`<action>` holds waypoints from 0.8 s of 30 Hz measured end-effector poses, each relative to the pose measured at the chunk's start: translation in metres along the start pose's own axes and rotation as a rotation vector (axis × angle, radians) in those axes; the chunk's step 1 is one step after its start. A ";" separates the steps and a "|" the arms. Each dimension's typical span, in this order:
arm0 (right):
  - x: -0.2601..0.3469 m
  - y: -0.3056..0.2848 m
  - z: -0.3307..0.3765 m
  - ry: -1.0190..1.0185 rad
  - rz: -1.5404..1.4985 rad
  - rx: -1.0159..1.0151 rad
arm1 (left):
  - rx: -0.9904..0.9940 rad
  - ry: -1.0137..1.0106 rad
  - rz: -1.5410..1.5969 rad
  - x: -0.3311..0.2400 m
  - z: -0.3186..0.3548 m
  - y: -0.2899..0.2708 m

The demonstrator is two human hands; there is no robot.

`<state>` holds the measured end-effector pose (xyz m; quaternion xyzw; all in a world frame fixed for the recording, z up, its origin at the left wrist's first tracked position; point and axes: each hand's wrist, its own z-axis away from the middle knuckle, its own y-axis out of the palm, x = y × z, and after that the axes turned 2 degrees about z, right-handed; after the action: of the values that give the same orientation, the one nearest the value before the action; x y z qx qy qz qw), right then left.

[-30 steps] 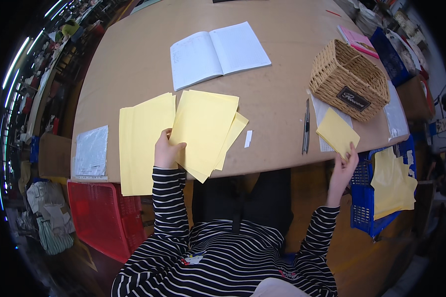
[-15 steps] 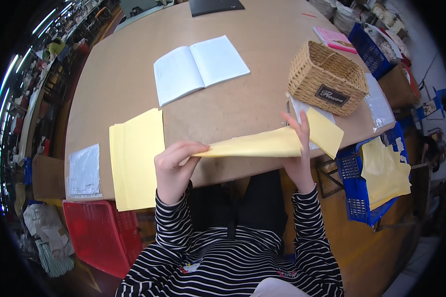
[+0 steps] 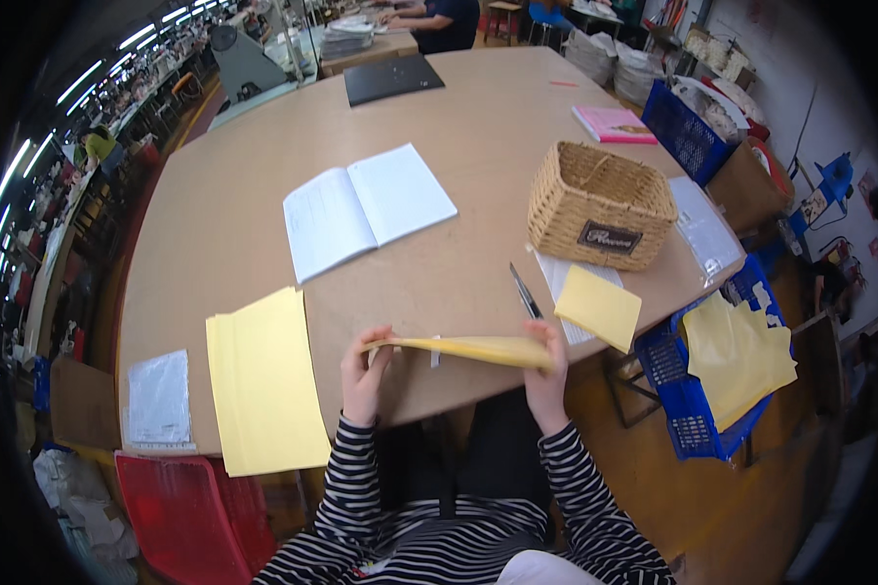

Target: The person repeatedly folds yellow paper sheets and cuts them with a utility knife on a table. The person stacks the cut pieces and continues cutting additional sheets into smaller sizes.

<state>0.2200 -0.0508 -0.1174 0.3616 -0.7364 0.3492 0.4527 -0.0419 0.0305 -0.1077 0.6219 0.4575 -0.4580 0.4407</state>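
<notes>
A folded yellow sheet (image 3: 468, 348) is stretched between my two hands at the near edge of the table, seen almost edge-on. My left hand (image 3: 363, 382) pinches its left end between thumb and fingers. At the other end my right hand (image 3: 546, 380) is closed round the sheet, slightly blurred. A small white slip (image 3: 435, 353) shows beside the sheet's lower edge. Left of my hands lies a stack of large yellow sheets (image 3: 263, 385). Beyond my right hand are a craft knife (image 3: 525, 291) and a smaller yellow piece (image 3: 600, 307), which rests partly on white paper (image 3: 553, 271).
An open notebook (image 3: 369, 210) lies mid-table, with a wicker basket (image 3: 566, 219) to its right. Farther off are a black folder (image 3: 393, 78) and a pink booklet (image 3: 615, 125). A red crate (image 3: 180, 507) and a blue crate (image 3: 691, 429) stand below the table's edge.
The view has tilted up, showing more of the room. My hands have drawn closer together; my right hand's spread fingers have closed on the sheet, which has turned more edge-on.
</notes>
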 end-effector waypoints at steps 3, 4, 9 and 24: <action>0.005 -0.001 -0.003 0.084 -0.165 -0.042 | -0.036 0.035 -0.050 -0.001 -0.003 0.007; 0.006 0.002 -0.004 0.116 -0.228 -0.042 | -0.028 0.049 -0.034 -0.002 -0.006 0.010; 0.005 0.017 -0.005 0.236 -0.309 -0.052 | -0.078 -0.064 -0.004 -0.005 -0.010 0.017; 0.006 0.033 0.011 0.012 0.120 0.109 | -0.097 0.061 -0.046 0.019 0.007 0.016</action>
<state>0.1852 -0.0450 -0.1217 0.3388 -0.7340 0.4175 0.4148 -0.0246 0.0235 -0.1251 0.6027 0.5064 -0.4261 0.4457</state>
